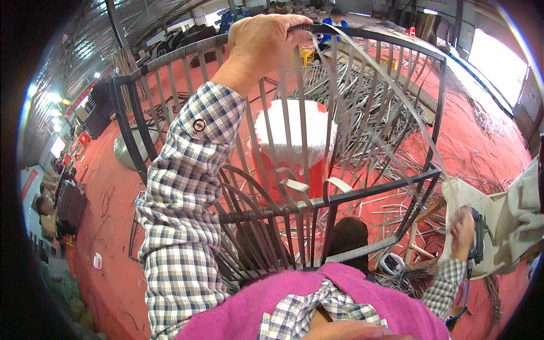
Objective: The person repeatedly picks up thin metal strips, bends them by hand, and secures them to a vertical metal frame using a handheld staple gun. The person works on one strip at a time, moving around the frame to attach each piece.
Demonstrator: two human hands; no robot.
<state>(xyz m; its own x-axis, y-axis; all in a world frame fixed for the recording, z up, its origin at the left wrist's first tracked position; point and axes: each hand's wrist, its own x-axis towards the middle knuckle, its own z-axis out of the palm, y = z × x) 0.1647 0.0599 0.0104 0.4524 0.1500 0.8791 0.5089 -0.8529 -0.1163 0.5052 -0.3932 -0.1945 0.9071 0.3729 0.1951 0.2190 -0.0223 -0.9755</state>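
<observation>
Plainly, the left hand [262,46] grips the frame [385,186], the sleeve button [199,125] illegible.

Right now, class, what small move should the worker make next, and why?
Probably draw the pale strip snug with the right hand while the left hand holds the top bar. The left hand's grip already lies on that bar, and the strip slants from beside it down toward the right hand, so a gentle pull would likely take up any slack.
</observation>
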